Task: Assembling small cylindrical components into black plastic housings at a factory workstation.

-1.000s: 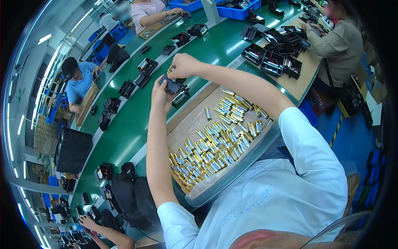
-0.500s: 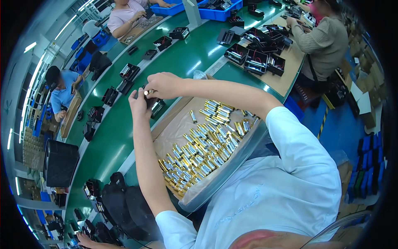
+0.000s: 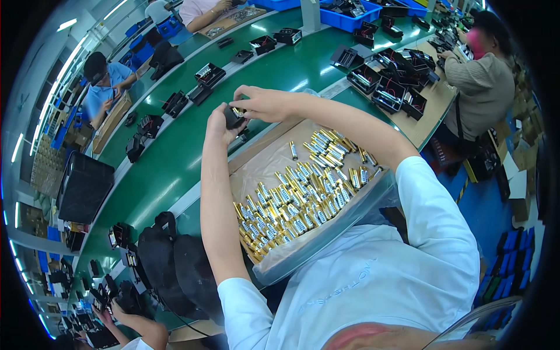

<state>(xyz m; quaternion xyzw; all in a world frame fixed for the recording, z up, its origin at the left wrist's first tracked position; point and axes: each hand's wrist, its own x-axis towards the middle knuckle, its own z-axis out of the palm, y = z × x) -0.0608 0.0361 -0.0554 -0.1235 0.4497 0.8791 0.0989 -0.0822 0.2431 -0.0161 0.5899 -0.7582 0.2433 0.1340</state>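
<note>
My left hand (image 3: 219, 125) is wrapped round a small black plastic case (image 3: 234, 120), held up above the green bench. My right hand (image 3: 263, 104) reaches over from the right, its fingers closed at the case's upper side. Between those fingers and the case shows a gold battery (image 3: 238, 111); how far it sits inside is hidden. Below my hands, a paper-lined tray (image 3: 255, 170) holds a heap of gold and white batteries (image 3: 296, 195), with a single battery (image 3: 293, 150) lying apart near the far side.
Along the curved green bench (image 3: 166, 175) stand several open black cases (image 3: 210, 74). More black cases (image 3: 389, 93) pile on a brown board at the right. A black bag (image 3: 175, 268) lies left of the tray. Co-workers sit around, one in a beige sweater (image 3: 481, 87).
The whole view has shifted, so the bench and tray appear farther right. My right fingers have moved onto the case, and the battery ends seen between my hands earlier are now mostly covered.
</note>
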